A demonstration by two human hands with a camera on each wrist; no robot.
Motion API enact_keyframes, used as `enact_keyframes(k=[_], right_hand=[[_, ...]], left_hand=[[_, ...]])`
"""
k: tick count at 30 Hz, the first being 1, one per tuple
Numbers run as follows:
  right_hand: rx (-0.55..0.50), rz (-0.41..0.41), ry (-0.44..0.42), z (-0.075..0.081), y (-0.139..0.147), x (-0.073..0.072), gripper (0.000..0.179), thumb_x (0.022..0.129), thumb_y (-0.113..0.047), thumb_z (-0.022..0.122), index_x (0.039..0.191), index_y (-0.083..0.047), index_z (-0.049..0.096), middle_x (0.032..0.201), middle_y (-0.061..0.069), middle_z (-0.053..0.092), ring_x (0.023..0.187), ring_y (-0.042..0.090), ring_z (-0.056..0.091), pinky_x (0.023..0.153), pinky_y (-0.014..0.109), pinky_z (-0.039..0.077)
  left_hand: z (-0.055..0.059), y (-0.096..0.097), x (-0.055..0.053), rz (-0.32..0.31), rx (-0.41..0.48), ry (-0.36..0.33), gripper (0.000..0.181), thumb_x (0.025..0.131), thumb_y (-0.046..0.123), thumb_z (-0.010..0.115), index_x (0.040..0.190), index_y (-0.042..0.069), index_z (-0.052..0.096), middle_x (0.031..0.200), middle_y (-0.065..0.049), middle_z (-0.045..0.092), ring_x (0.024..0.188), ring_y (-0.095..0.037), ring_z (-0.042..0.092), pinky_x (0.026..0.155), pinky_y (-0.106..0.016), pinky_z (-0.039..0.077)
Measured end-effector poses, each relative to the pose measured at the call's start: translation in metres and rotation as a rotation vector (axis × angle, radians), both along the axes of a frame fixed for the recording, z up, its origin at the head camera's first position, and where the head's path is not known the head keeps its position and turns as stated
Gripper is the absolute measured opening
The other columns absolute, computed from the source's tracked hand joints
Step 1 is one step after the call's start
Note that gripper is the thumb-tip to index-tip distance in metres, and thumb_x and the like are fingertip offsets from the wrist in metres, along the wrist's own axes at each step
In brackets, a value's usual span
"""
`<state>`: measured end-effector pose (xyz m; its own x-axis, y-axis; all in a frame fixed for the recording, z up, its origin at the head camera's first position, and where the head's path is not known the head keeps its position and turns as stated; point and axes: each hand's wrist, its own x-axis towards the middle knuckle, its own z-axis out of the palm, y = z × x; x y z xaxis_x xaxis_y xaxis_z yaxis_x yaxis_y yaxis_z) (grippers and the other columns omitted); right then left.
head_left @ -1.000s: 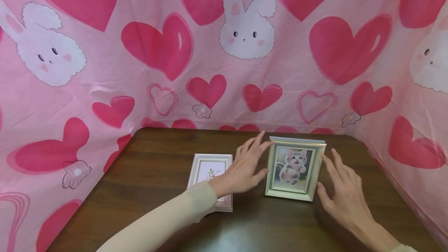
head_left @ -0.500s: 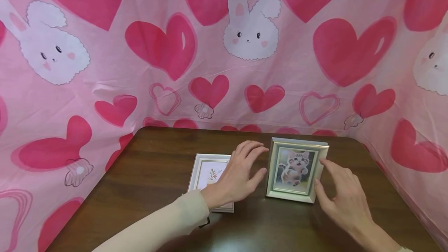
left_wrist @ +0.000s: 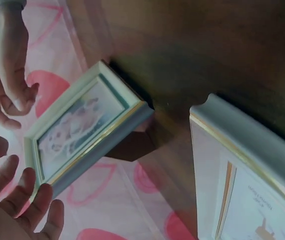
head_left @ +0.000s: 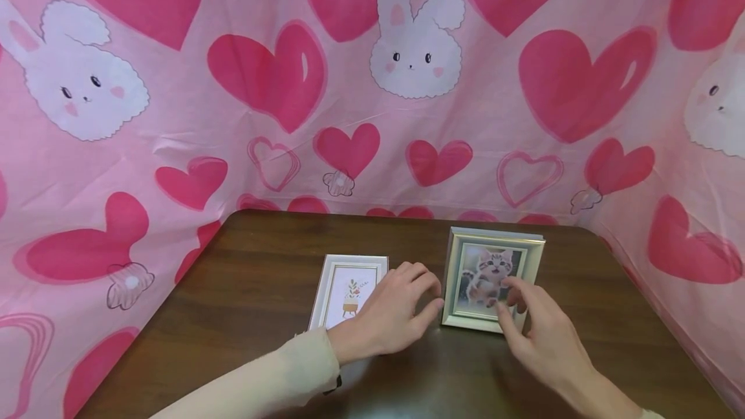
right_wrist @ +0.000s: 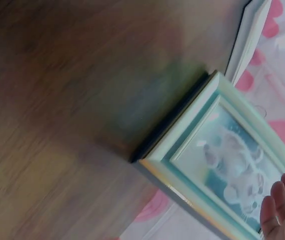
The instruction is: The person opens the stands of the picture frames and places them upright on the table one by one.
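A pale green-gold picture frame (head_left: pixel 485 277) with a kitten photo stands upright on the table, right of the middle. In the left wrist view, a dark support leg (left_wrist: pixel 132 146) shows behind this frame (left_wrist: pixel 80 122). My left hand (head_left: pixel 388 315) hovers just left of it with loosely bent fingers and holds nothing. My right hand (head_left: pixel 544 341) is in front of the frame's lower right side, fingers and thumb relaxed and apart, overlapping the photo in the head view. A white picture frame (head_left: pixel 355 267) with a potted-plant print stands farther left, partly hidden by my left hand and forearm.
The dark brown wooden table (head_left: pixel 273 257) has rounded far corners. A pink cloth (head_left: pixel 401 125) with hearts and white rabbits hangs behind it and along both sides.
My left hand has drawn back from the kitten frame's upper left edge, its fingers bending more. My right hand has left the right edge and moved left, in front of the frame.
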<state>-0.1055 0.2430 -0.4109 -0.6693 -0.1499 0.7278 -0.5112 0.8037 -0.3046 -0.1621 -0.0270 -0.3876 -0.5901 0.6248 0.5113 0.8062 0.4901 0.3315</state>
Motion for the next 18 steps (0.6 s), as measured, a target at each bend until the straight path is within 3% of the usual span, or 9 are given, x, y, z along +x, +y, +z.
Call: enact_keyframes(k=[8, 12, 18], right_hand=[[-0.009, 0.008, -0.097, -0.003, -0.012, 0.002, 0.029, 0.082, -0.003, 0.083, 0.102, -0.016, 0.067, 0.083, -0.016, 0.052, 0.072, 0.008, 0.053, 0.066, 0.016, 0.041], [-0.009, 0.014, -0.116, -0.006, -0.016, 0.003, 0.028, 0.083, -0.003, 0.082, 0.094, -0.022, 0.066, 0.08, -0.018, 0.05, 0.071, 0.006, 0.053, 0.065, 0.018, 0.044], [-0.022, 0.014, -0.177, -0.009, -0.024, 0.003, 0.023, 0.084, -0.003, 0.081, 0.089, -0.021, 0.067, 0.078, -0.018, 0.051, 0.069, 0.004, 0.051, 0.06, 0.025, 0.047]], left_hand=[[-0.006, -0.001, 0.006, -0.001, -0.015, 0.029, 0.009, 0.099, 0.028, 0.072, 0.095, 0.02, 0.071, 0.093, 0.013, 0.061, 0.088, -0.007, 0.054, 0.076, -0.019, 0.044], [-0.008, -0.003, 0.009, 0.0, -0.03, -0.022, 0.008, 0.099, 0.027, 0.072, 0.094, 0.021, 0.071, 0.092, 0.014, 0.06, 0.086, -0.005, 0.053, 0.074, -0.017, 0.043], [-0.011, -0.005, 0.014, 0.002, -0.047, -0.109, 0.006, 0.098, 0.027, 0.073, 0.095, 0.023, 0.072, 0.091, 0.015, 0.059, 0.085, -0.004, 0.051, 0.073, -0.017, 0.044]])
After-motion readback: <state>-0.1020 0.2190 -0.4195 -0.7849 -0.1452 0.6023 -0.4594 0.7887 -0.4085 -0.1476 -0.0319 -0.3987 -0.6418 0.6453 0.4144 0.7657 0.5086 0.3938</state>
